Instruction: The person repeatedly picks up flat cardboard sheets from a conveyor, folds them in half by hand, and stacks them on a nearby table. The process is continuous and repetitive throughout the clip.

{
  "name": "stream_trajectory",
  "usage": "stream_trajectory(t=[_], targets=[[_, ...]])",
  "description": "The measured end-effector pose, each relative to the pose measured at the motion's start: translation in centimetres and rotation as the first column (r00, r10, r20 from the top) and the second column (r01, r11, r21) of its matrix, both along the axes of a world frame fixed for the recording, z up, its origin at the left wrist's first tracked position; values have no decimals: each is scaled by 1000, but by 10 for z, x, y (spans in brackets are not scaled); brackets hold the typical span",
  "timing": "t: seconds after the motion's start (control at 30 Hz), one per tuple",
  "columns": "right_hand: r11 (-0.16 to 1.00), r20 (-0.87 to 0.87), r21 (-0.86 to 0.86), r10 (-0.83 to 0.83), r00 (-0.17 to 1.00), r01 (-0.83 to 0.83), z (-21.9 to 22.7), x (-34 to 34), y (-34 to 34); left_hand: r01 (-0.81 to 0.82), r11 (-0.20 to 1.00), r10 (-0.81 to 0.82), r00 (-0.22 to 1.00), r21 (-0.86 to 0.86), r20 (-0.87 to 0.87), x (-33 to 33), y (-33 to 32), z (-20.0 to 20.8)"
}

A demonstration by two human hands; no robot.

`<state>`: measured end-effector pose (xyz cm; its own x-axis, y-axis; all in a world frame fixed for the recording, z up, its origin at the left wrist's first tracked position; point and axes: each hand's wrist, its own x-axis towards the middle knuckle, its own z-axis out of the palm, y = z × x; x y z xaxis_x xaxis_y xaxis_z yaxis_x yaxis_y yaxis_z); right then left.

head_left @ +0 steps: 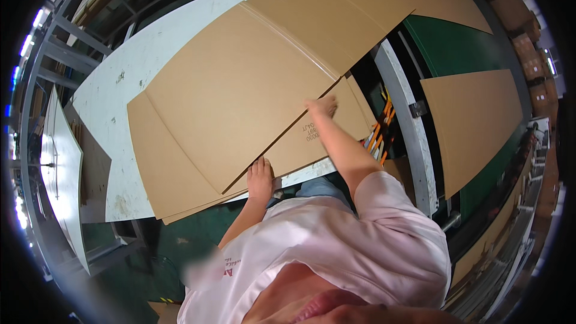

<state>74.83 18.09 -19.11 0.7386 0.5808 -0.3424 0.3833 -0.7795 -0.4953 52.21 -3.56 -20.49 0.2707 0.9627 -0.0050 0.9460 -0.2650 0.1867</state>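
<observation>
A large brown cardboard sheet (234, 84) with crease lines lies before me, its long near edge running diagonally. Beneath that edge, a lower cardboard sheet (300, 144) with dark printing shows. My left hand (260, 177) rests at the edge with its fingers stretched out flat on the cardboard. Farther up the same edge is my right hand (323, 107), touching the cardboard near a crease. Its fingers look bent and slightly smeared, so its grip is unclear.
A scuffed white tabletop (120, 174) supports the cardboard. To the right are a grey metal beam (405, 114), orange cables (384, 126) and another cardboard piece (477, 123) over a green surface. A white panel (60, 168) stands at the left. Stacked cartons (528, 54) line the far right.
</observation>
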Motion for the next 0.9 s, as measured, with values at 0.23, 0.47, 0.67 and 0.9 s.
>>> stream_trajectory(t=[0.23, 0.47, 0.67, 0.9], targets=[[840, -507, 397, -135, 851, 370, -41, 122, 151, -77, 986, 87, 994, -145, 65, 11, 0, 18], [920, -892, 343, 255, 374, 189, 15, 103, 166, -126, 977, 139, 988, -170, 67, 14, -2, 25], [878, -887, 442, 399, 232, 182, 26, 59, 183, -114, 987, 126, 986, -109, 112, 17, 4, 26], [808, -846, 519, 439, 301, 279, 63, -14, 63, -117, 992, 123, 981, -44, 150, 12, -2, 14]])
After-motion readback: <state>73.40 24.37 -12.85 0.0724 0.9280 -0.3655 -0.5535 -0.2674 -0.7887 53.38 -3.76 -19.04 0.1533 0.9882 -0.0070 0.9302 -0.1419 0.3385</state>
